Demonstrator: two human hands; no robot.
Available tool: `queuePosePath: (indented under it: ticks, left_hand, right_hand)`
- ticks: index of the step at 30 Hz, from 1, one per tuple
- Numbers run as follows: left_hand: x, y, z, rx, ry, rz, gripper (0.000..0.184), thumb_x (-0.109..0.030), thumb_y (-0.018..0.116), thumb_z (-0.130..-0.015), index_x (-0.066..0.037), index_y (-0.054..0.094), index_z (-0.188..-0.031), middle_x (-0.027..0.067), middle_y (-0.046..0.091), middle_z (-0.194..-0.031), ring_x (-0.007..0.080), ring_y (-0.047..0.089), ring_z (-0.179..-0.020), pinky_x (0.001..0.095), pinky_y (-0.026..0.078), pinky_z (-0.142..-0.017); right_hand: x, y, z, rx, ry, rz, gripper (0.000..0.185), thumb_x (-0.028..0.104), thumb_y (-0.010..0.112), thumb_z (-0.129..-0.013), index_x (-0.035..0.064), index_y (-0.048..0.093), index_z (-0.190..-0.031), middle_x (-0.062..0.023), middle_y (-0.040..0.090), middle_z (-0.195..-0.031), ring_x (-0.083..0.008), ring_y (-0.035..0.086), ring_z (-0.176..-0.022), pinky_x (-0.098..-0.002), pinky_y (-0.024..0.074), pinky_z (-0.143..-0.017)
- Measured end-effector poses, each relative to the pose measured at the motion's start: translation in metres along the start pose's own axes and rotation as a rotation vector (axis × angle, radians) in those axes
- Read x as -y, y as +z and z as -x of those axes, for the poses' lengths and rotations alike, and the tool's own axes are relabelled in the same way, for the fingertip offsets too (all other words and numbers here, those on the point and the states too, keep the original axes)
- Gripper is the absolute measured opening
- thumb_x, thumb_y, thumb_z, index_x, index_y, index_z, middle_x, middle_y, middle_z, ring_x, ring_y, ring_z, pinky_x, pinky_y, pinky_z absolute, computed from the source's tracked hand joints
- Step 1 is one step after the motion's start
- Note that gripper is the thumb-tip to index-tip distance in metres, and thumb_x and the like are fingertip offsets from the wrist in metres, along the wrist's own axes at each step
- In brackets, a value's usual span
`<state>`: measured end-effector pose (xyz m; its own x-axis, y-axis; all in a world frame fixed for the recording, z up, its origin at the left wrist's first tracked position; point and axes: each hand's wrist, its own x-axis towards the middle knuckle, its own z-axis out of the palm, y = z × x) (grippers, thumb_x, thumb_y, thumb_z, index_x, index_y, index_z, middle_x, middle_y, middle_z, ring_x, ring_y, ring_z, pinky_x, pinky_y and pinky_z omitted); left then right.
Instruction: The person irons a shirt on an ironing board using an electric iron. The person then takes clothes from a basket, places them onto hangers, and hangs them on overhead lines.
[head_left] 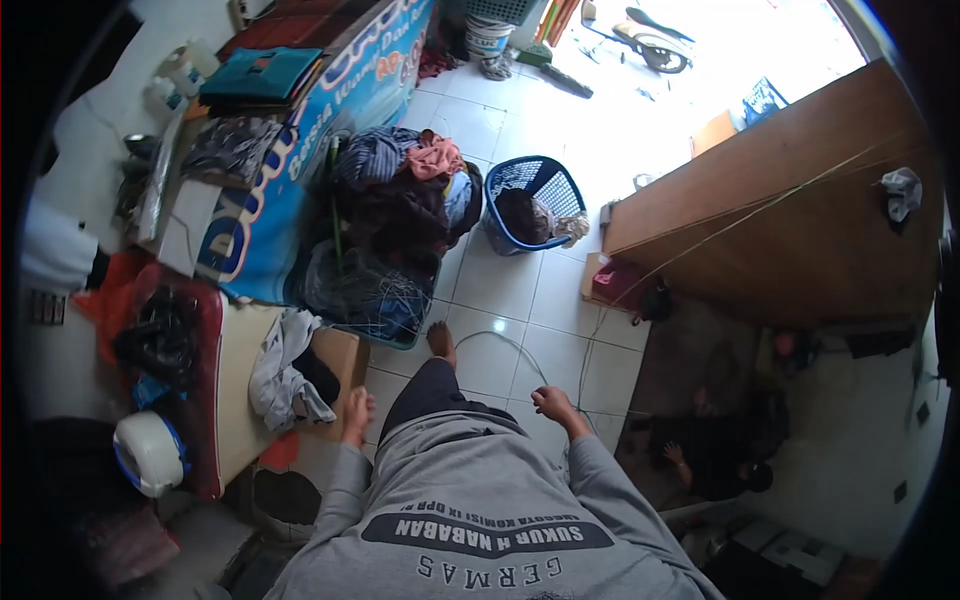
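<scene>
My left hand [358,412] hangs beside the cardboard box [343,362] at the edge of the cream padded table [245,350]; its fingers are loosely apart and nothing shows in them. Grey and white cloth [285,375] lies on that table. On the other side, my right hand [551,402] is curled closed in front of the grey sweatshirt, near a thin green cord [500,335] on the tiles. Whether it holds anything is too small to tell.
A blue laundry basket [530,165] with cloth stands ahead on the floor. Left of it are a big clothes heap [400,200] and a tub of hangers [375,310]. A wooden partition [770,190] is at right; a person [715,470] is low behind it.
</scene>
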<state>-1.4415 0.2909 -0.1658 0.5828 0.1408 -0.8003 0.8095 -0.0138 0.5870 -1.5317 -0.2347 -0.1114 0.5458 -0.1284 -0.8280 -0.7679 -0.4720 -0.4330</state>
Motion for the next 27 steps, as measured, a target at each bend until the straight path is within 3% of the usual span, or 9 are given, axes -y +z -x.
queuePosePath:
  ticks: [4,6,9,14,17,18,21,23,27]
  left_hand:
    - [-0.134,0.025,-0.042,-0.079,0.02,0.153,0.029,-0.04,0.057,-0.104,-0.017,0.06,-0.122,-0.0003,0.068,-0.102,0.0113,0.065,-0.082,0.0282,0.051,-0.06]
    - [-0.173,0.018,-0.057,-0.039,0.023,0.178,0.03,-0.04,0.058,-0.103,-0.018,0.059,-0.124,-0.0002,0.067,-0.104,0.0128,0.065,-0.085,0.0315,0.052,-0.066]
    - [-0.205,0.012,-0.063,-0.142,0.036,0.081,0.033,-0.042,0.059,-0.102,-0.018,0.059,-0.124,-0.0005,0.067,-0.102,0.0135,0.064,-0.085,0.0319,0.05,-0.069]
    - [-0.18,0.008,-0.038,-0.292,-0.094,0.149,0.031,-0.043,0.062,-0.099,-0.019,0.059,-0.119,-0.0015,0.067,-0.098,0.0139,0.063,-0.082,0.0331,0.048,-0.064]
    - [-0.138,0.017,0.011,-0.258,-0.134,0.073,0.029,-0.046,0.059,-0.1,-0.018,0.056,-0.097,0.0001,0.065,-0.083,0.014,0.061,-0.069,0.0301,0.044,-0.052]
    - [-0.142,0.059,0.041,-0.482,-0.201,0.126,0.028,-0.045,0.056,-0.101,-0.018,0.055,-0.092,0.001,0.058,-0.073,0.0151,0.054,-0.062,0.0319,0.043,-0.054]
    - [-0.094,0.113,0.104,-0.562,-0.387,0.203,0.032,-0.044,0.052,-0.105,-0.019,0.051,-0.086,-0.0012,0.049,-0.068,0.0133,0.053,-0.06,0.0345,0.042,-0.053]
    - [-0.083,0.15,0.128,0.052,-0.373,-1.499,0.032,-0.039,0.055,-0.102,-0.009,0.064,-0.102,0.0063,0.061,-0.079,0.0188,0.06,-0.073,0.0427,0.047,-0.065]
    - [-0.095,0.241,0.146,0.112,-0.514,-1.208,0.036,-0.04,0.053,-0.102,-0.005,0.064,-0.103,0.0094,0.062,-0.087,0.0215,0.058,-0.079,0.0424,0.047,-0.072]
  right_hand:
    - [-0.026,-0.072,-0.069,-0.085,0.1,0.242,0.038,0.036,0.061,-0.096,0.0032,0.075,-0.109,-0.0209,0.075,-0.106,-0.0377,0.072,-0.099,-0.0456,0.055,-0.092]
    - [-0.017,-0.105,-0.098,-0.272,0.103,0.25,0.037,0.033,0.061,-0.098,0.0,0.075,-0.106,-0.0168,0.075,-0.083,-0.0248,0.075,-0.075,-0.04,0.0584,-0.078]
    - [0.013,-0.151,-0.144,-0.385,0.059,0.149,0.036,0.033,0.061,-0.097,0.0005,0.075,-0.107,-0.0165,0.076,-0.084,-0.0252,0.075,-0.074,-0.0406,0.0583,-0.078]
    - [0.061,-0.222,-0.234,-0.444,-0.133,0.185,0.035,0.033,0.063,-0.095,0.0019,0.076,-0.104,-0.0205,0.076,-0.099,-0.0341,0.073,-0.098,-0.0461,0.0549,-0.092]
    - [0.076,-0.263,-0.309,-0.317,-0.026,0.18,0.033,0.031,0.062,-0.094,0.0025,0.077,-0.104,-0.0246,0.072,-0.109,-0.0402,0.067,-0.11,-0.0488,0.0514,-0.099]
    - [0.081,-0.273,-0.337,-0.301,-0.026,0.173,0.033,0.031,0.062,-0.094,0.0025,0.077,-0.104,-0.0246,0.072,-0.109,-0.0402,0.067,-0.11,-0.0488,0.0514,-0.099]
    - [0.091,-0.299,-0.416,-0.374,0.005,0.229,0.03,0.028,0.063,-0.093,0.0036,0.077,-0.104,-0.0283,0.064,-0.121,-0.0438,0.064,-0.112,-0.0502,0.0509,-0.1]
    - [0.099,-0.32,-0.469,-0.375,-0.012,0.198,0.029,0.028,0.066,-0.091,0.0049,0.076,-0.106,-0.0293,0.056,-0.136,-0.0451,0.064,-0.114,-0.0505,0.0512,-0.101]
    - [0.09,-0.34,-0.559,-0.399,0.034,0.304,0.035,0.029,0.066,-0.091,0.0009,0.074,-0.11,-0.0307,0.043,-0.152,-0.0495,0.063,-0.118,-0.0514,0.0514,-0.103]
